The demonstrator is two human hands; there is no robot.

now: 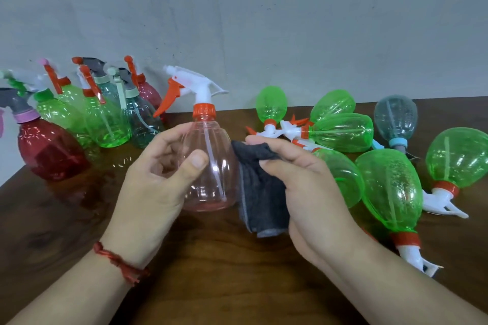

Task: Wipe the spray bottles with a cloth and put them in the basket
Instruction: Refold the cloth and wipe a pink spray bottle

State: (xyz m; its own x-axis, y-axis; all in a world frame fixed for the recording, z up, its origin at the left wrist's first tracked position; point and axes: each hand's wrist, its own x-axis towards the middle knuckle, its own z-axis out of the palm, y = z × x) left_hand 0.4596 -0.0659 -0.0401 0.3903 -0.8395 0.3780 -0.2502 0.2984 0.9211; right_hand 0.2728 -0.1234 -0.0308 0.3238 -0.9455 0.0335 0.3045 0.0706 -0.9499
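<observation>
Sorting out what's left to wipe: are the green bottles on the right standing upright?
No, the green bottles on the right lie tipped over on the table.

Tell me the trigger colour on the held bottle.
Orange trigger on a white spray head; head view.

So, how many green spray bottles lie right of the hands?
6 green spray bottles: two at back, one before them, one behind the right hand, one beside it, one far right. Maybe more hidden.

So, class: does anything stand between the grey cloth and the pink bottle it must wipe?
Nothing visible does. The dark grey folded cloth, held in the right hand, lies against the clear pink plastic spray bottle, which the left hand grips.
</observation>
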